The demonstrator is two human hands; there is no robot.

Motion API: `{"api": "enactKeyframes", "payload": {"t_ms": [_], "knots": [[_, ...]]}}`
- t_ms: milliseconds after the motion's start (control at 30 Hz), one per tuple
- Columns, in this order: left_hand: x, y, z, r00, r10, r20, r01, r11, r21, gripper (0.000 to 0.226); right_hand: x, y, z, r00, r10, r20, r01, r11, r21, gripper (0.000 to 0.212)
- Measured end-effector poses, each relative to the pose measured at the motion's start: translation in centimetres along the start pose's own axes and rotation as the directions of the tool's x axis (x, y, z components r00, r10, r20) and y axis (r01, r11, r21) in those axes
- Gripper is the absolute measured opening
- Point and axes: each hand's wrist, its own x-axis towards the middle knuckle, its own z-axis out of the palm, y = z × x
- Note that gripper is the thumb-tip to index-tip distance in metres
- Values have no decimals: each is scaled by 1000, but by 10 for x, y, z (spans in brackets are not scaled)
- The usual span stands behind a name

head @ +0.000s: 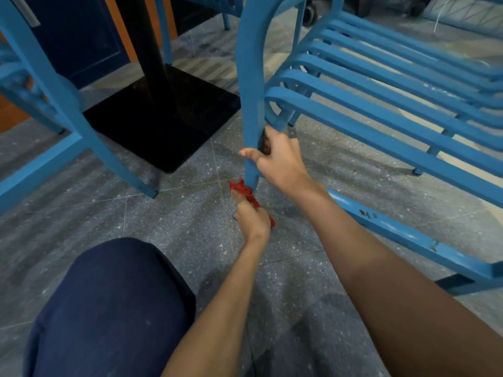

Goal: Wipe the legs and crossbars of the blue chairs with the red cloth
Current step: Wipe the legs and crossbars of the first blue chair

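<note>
A blue slatted metal chair (381,104) fills the right half of the view. Its front leg (251,99) drops to the floor at centre. My right hand (277,156) grips this leg a little above its foot, thumb across the front. Below it, my left hand (251,219) holds the bunched red cloth (245,190) against the foot of the same leg at floor level. A blue crossbar (402,229) runs low from the leg toward the right, behind my right forearm. A second blue chair (54,110) stands at the left.
A black table pedestal with a square base (163,115) stands on the grey speckled floor between the two chairs. My knee in dark blue trousers (109,308) fills the lower left. More blue chair legs (226,20) stand at the top.
</note>
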Motion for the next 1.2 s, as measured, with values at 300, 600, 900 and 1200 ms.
{"api": "enactKeyframes", "payload": {"t_ms": [300, 600, 900, 1200], "knots": [[-23, 23, 15, 926, 331, -180, -354, 928, -118, 61, 0, 2, 1, 999, -7, -36, 7, 1000, 4, 25], [15, -23, 0, 992, 127, -10, -127, 990, 54, 64, -1, 2, 0, 1000, -8, -13, 8, 1000, -7, 29], [16, 31, -18, 999, 33, -17, -34, 999, -28, 26, 1, 3, -1, 1000, 4, -11, -4, 1000, 7, 28], [6, 61, -51, 958, 142, 250, -20, 901, -434, 48, 5, 5, -2, 999, 25, -25, -25, 1000, 0, 33]]}}
